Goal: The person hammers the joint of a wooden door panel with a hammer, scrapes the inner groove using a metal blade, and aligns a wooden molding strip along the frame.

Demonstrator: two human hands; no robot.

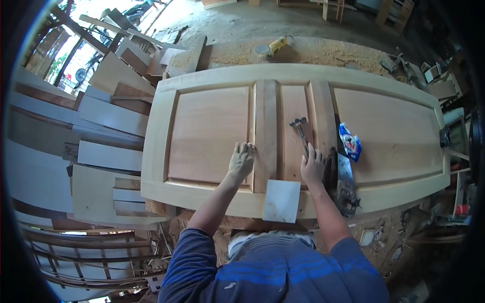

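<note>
The pale door has tan panels; the right hand grips a hammer, the left hand curls (pinching? I can't tell).

No lettering can be read; the print on the blue-and-white packet is too blurred to be deciphered.

1 wide-angle camera sits on the person's head, facing forward and steeply down. The dark blue striped short-sleeved shirt spreads across the bottom middle, closest to the lens; the pale panelled wooden door spans the centre, near and seen from above; the sawdust-covered brown table shows past it, and the grey concrete floor lies farthest.
</note>
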